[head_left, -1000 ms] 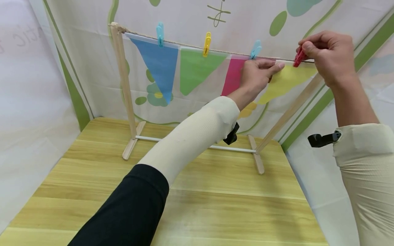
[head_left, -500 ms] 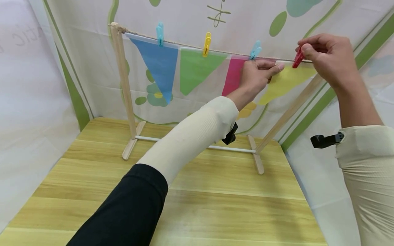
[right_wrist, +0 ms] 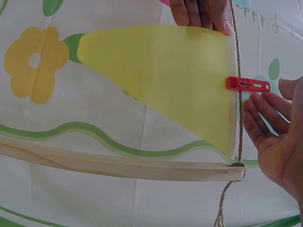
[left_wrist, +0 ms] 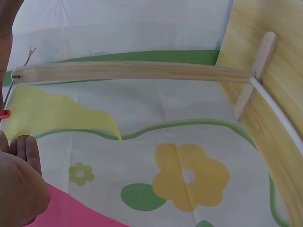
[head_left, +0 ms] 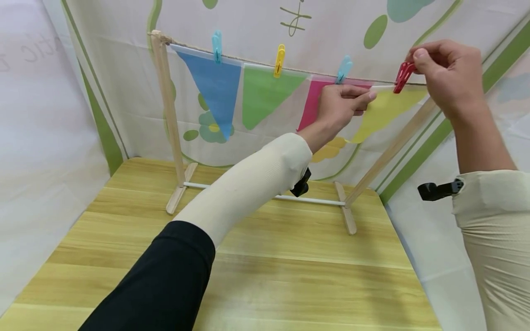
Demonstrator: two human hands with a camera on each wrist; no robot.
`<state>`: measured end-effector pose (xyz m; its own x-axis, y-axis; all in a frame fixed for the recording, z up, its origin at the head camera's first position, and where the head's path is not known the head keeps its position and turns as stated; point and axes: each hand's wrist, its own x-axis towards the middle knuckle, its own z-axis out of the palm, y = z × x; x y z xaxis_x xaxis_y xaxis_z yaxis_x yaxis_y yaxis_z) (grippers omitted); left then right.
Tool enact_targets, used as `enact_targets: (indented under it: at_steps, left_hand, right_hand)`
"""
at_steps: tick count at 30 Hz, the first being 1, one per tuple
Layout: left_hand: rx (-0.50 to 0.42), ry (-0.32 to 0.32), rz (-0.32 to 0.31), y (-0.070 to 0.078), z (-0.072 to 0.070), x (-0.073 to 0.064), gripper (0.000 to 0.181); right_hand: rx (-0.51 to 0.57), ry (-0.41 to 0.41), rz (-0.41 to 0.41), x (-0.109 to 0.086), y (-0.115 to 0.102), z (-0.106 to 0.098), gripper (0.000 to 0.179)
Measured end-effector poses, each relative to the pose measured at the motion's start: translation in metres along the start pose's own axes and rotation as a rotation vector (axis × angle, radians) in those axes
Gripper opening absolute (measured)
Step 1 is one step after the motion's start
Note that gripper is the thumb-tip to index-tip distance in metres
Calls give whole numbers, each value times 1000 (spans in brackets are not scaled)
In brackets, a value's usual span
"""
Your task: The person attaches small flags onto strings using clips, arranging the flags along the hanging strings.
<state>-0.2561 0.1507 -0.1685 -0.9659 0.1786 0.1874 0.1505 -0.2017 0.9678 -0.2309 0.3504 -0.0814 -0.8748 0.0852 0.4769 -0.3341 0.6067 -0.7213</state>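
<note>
A string line (right_wrist: 240,127) carries triangular bunting flags: blue (head_left: 219,87), green (head_left: 265,92), pink (head_left: 310,99) and yellow (right_wrist: 161,80). A red clothespin (right_wrist: 248,85) sits across the string and the yellow flag's white top strip. Just beside its outer end is my right hand (head_left: 451,76), thumb and fingers apart from it in the right wrist view. My left hand (head_left: 339,103) pinches the yellow flag's near corner, thumb in front and fingers partly behind. Light-blue pins (head_left: 217,47) hold the blue and pink flags, and a yellow pin (head_left: 279,60) holds the green one.
Two wooden posts (head_left: 167,110) with flat feet (head_left: 348,209) hold up the string. A white rod (head_left: 314,200) joins them low down. The frame stands on a wood-grain table (head_left: 265,276) before a printed cloth backdrop (head_left: 331,27).
My right hand has loosened from the red clothespin, which now stays on the string and yellow flag. My left hand has shifted slightly left and down.
</note>
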Motion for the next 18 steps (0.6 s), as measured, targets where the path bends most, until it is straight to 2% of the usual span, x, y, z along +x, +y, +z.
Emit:
enact_targets:
  at_steps: [11, 18]
  left_hand:
    - [-15, -62, 57, -7, -20, -1, 24]
    - [-11, -66, 24, -5, -24, -1, 24]
  right_hand:
    - [83, 194, -134, -10, -7, 17, 17]
    - [54, 323, -214, -13, -5, 22, 13]
